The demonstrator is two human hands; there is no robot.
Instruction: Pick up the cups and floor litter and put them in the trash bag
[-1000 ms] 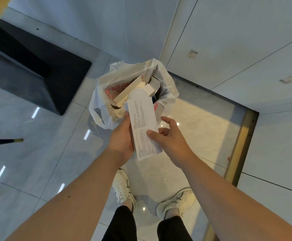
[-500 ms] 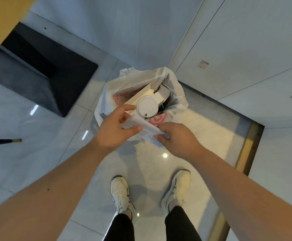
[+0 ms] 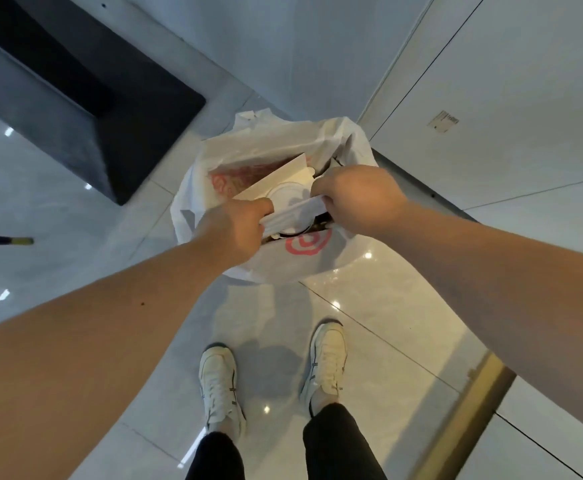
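Both hands over white plastic trash bag (image 3: pixel 276 268) on floor: my left hand (image 3: pixel 234 230) and right hand (image 3: pixel 356 195) pinch folded white paper sheet (image 3: pixel 292 213) by its ends, keeping it compact above white cup lid (image 3: pixel 286 195) already inside.

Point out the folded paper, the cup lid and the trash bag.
folded paper (image 3: pixel 292 214), head view, on the white strip stretched between both hands.
cup lid (image 3: pixel 288 195), head view, on its round white top.
trash bag (image 3: pixel 272 268), head view, on its near outer wall.
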